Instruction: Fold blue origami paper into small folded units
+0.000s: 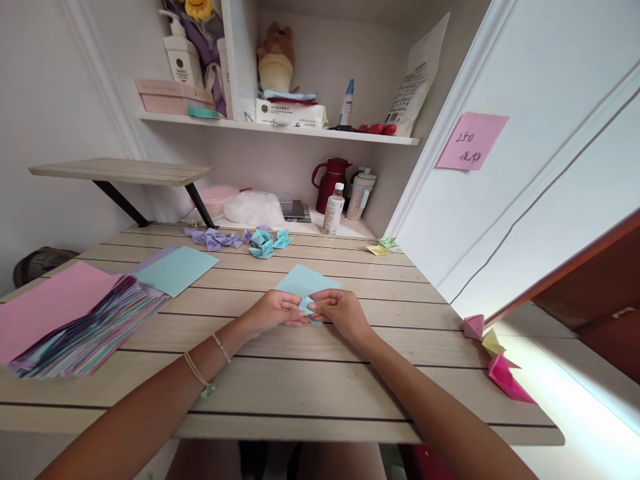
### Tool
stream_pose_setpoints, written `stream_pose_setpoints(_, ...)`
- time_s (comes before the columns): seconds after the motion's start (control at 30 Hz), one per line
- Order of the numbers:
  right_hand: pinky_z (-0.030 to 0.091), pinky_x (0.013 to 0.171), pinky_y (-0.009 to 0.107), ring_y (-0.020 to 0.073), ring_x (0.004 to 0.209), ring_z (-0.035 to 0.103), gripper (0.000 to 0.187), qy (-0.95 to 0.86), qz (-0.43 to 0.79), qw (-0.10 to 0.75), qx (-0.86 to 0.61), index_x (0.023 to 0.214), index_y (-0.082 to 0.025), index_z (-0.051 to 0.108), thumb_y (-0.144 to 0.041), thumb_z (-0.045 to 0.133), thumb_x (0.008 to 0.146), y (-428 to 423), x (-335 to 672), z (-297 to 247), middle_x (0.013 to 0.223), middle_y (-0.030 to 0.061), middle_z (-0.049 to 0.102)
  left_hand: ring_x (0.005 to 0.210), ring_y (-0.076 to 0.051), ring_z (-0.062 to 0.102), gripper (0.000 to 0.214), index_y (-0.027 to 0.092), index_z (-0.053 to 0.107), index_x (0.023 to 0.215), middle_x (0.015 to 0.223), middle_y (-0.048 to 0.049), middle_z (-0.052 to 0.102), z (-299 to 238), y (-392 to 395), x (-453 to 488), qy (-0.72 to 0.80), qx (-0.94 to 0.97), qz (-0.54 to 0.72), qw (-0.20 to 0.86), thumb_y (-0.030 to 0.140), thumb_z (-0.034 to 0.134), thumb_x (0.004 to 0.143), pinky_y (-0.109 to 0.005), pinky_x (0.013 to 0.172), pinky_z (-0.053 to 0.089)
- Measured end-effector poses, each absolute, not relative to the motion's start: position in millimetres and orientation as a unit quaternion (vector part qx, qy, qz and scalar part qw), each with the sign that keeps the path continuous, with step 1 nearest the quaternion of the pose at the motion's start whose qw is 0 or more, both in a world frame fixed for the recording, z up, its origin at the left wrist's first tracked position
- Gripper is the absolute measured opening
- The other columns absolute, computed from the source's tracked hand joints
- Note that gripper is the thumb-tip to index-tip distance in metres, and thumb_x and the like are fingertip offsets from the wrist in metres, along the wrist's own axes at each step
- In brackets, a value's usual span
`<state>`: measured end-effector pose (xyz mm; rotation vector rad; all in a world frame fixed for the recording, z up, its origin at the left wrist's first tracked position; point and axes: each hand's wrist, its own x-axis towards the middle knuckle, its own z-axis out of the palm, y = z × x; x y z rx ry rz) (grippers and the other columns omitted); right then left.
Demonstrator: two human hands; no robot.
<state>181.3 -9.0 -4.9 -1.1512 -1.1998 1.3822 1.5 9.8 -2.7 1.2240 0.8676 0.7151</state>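
Observation:
A small folded piece of light blue paper point(305, 305) is pinched between my two hands over the middle of the table. My left hand point(280, 308) grips its left side with the fingers closed. On the other side, my right hand point(337, 308) holds it between thumb and fingers. Just beneath and behind the hands lies a flat light blue sheet point(303, 277), partly covered by them. The fingers hide most of the folded piece, so its exact shape cannot be told.
Stacked coloured paper point(90, 327) lies at the left, with a blue sheet point(177, 270) beside it. Folded purple pieces point(215, 239) and blue pieces point(263, 243) sit at the back. More folded pieces point(505, 377) line the right edge. A bottle point(333, 210) stands at the rear.

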Motion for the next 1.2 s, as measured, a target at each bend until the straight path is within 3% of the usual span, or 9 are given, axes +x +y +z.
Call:
stream_pose_setpoints(0.27, 0.051, 0.075, 0.033, 0.0199, 0.076, 0.066, 0.041, -0.567, 0.52, 0.505, -0.392, 0.101, -0.019, 0.064, -0.032, 0.071, 0.062, -11, 183, 5, 0.076, 0.0038, 0.069, 0.088, -0.021, 0.066, 0.056, 0.017, 0.047, 0.121, 0.09, -0.0102, 0.068, 8, 7, -1, 0.336, 0.475, 0.375, 0.722, 0.02, 0.07, 0.07, -0.035, 0.085, 0.049)
stream_pose_setpoints(0.43, 0.051, 0.068, 0.03, 0.018, 0.07, 0.065, 0.033, -0.604, 0.459, 0.499, -0.419, 0.1, -0.018, 0.064, -0.026, 0.062, 0.068, -12, 183, 2, 0.069, 0.0024, 0.067, 0.09, -0.022, 0.065, 0.046, 0.015, 0.051, 0.116, 0.099, -0.0126, 0.066, 3, 7, 3, 0.328, 0.453, 0.356, 0.748, 0.021, 0.067, 0.073, -0.035, 0.084, 0.05)
stream_pose_setpoints(0.57, 0.051, 0.065, 0.028, 0.0165, 0.07, 0.063, 0.039, -0.624, 0.405, 0.504, -0.438, 0.107, -0.019, 0.061, -0.02, 0.057, 0.068, -10, 183, -2, 0.076, 0.0025, 0.066, 0.089, -0.024, 0.065, 0.045, 0.015, 0.051, 0.115, 0.099, -0.0122, 0.066, -2, 8, 6, 0.327, 0.443, 0.355, 0.755, 0.022, 0.067, 0.073, -0.037, 0.082, 0.05)
stream_pose_setpoints(0.83, 0.05, 0.079, 0.035, 0.0192, 0.082, 0.063, 0.036, -0.733, 0.21, 0.484, -0.429, 0.1, -0.027, 0.066, -0.013, 0.05, 0.071, -11, 183, -7, 0.099, 0.0015, 0.068, 0.078, -0.019, 0.066, 0.032, 0.016, 0.059, 0.101, 0.081, -0.0056, 0.066, -6, 7, 8, 0.334, 0.459, 0.359, 0.741, 0.025, 0.068, 0.072, -0.036, 0.082, 0.05)
stream_pose_setpoints(0.97, 0.048, 0.084, 0.035, 0.021, 0.092, 0.062, 0.04, -0.776, 0.16, 0.432, -0.43, 0.11, -0.031, 0.062, -0.014, 0.049, 0.076, -13, 183, -9, 0.101, 0.0004, 0.067, 0.083, -0.02, 0.065, 0.018, 0.013, 0.061, 0.089, 0.081, -0.0083, 0.067, -5, 4, 12, 0.328, 0.426, 0.378, 0.754, 0.025, 0.062, 0.075, -0.038, 0.084, 0.049)
stream_pose_setpoints(1.1, 0.045, 0.09, 0.034, 0.0202, 0.102, 0.058, 0.054, -0.807, 0.158, 0.411, -0.394, 0.123, -0.03, 0.05, -0.009, 0.046, 0.074, -20, 180, -5, 0.117, 0.0006, 0.06, 0.083, -0.02, 0.065, 0.02, 0.012, 0.062, 0.087, 0.086, -0.0099, 0.067, 0, 3, 13, 0.296, 0.415, 0.398, 0.763, 0.029, 0.056, 0.079, -0.038, 0.084, 0.049)
stream_pose_setpoints(1.2, 0.044, 0.09, 0.036, 0.0202, 0.107, 0.056, 0.06, -0.778, 0.239, 0.434, -0.387, 0.128, -0.029, 0.043, -0.008, 0.045, 0.072, -22, 178, 1, 0.118, 0.0014, 0.059, 0.088, -0.019, 0.064, 0.025, 0.013, 0.062, 0.095, 0.096, -0.0102, 0.067, 1, 3, 12, 0.296, 0.459, 0.408, 0.732, 0.027, 0.064, 0.075, -0.034, 0.087, 0.047)
